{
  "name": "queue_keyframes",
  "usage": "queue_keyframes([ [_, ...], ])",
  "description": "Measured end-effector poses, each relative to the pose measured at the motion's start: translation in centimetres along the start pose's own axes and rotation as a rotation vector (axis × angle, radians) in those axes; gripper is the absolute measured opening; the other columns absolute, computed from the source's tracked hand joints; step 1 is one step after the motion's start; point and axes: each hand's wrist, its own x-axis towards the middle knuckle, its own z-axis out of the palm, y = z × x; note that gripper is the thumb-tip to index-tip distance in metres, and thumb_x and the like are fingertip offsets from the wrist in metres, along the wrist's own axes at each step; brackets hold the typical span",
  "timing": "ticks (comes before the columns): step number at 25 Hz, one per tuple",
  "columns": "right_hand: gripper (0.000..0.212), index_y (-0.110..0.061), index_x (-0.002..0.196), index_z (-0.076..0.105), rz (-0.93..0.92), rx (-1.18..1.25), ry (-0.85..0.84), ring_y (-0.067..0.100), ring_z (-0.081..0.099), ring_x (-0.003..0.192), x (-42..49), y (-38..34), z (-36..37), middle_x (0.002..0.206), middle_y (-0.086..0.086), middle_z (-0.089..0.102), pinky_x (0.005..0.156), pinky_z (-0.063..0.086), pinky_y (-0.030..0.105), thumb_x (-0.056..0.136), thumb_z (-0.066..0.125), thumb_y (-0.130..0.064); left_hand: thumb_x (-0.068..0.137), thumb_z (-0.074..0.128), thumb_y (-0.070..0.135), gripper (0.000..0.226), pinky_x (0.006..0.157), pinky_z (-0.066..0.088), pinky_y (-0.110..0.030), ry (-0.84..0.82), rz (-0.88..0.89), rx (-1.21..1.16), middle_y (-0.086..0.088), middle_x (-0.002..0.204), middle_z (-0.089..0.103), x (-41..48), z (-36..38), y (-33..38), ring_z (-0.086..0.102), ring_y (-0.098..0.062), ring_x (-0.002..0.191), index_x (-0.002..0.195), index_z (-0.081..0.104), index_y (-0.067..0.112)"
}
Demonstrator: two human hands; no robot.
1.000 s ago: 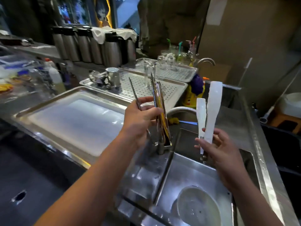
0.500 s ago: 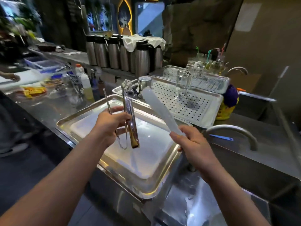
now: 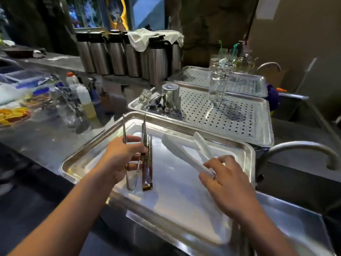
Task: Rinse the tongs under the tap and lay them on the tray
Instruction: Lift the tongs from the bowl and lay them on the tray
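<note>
A shiny steel tray [image 3: 249,154] lies in front of me on the counter. My left hand [image 3: 120,157] grips several metal tongs [image 3: 146,163] over the tray's left half, their hinge ends low against the tray floor. My right hand [image 3: 225,180] holds the hinge end of white plastic tongs [image 3: 184,154], whose two arms point up and left and lie low over the tray's right half. The curved steel tap [image 3: 299,146] stands to the right, with no water seen running.
Two perforated draining trays [image 3: 230,117] with glasses [image 3: 218,84] and a steel cup [image 3: 170,95] sit behind. A row of steel flasks [image 3: 118,52] lines the back. Squeeze bottles [image 3: 85,100] and cut fruit [image 3: 13,115] crowd the left counter. The sink edge [image 3: 295,218] lies at right.
Both hands moved from the sink and tap leftward over the tray, then lowered. The metal and white tongs went from upright to low against the tray.
</note>
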Motion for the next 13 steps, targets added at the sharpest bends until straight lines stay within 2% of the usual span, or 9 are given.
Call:
queue_keyframes([
  [4, 0.033, -0.037, 0.120, 0.060, 0.194, -0.141, 0.105, 0.028, 0.052, 0.117, -2.5, -3.9, 2.2, 0.127, 0.001, 0.048, 0.094, 0.042, 0.041, 0.089, 0.052, -0.046, 0.075, 0.070, -0.008, 0.032, 0.055, 0.050, -0.033, -0.198, -0.029, 0.021, -0.003, 0.061, 0.070, 1.7, -1.6, -0.2, 0.063, -0.018, 0.051, 0.099, 0.065, 0.013],
  [8, 0.043, -0.035, 0.135, 0.049, 0.415, -0.257, 0.112, 0.029, 0.044, 0.127, -3.6, -6.4, 5.2, 0.139, 0.002, 0.040, 0.103, 0.035, 0.044, 0.093, 0.048, -0.047, 0.075, 0.070, -0.008, 0.031, 0.053, 0.049, -0.032, -0.330, -0.054, 0.031, -0.002, 0.060, 0.070, 2.6, -1.8, 0.1, 0.063, -0.016, 0.050, 0.097, 0.065, 0.014],
  [13, 0.059, -0.026, 0.142, 0.042, 0.492, -0.402, 0.121, 0.032, 0.045, 0.121, -3.1, -7.1, 6.4, 0.136, 0.007, 0.045, 0.095, 0.041, 0.042, 0.090, 0.049, -0.052, 0.074, 0.070, -0.007, 0.031, 0.050, 0.047, -0.028, -0.408, -0.085, 0.019, 0.001, 0.057, 0.070, 2.6, -1.3, -0.1, 0.062, -0.015, 0.047, 0.093, 0.063, 0.017],
])
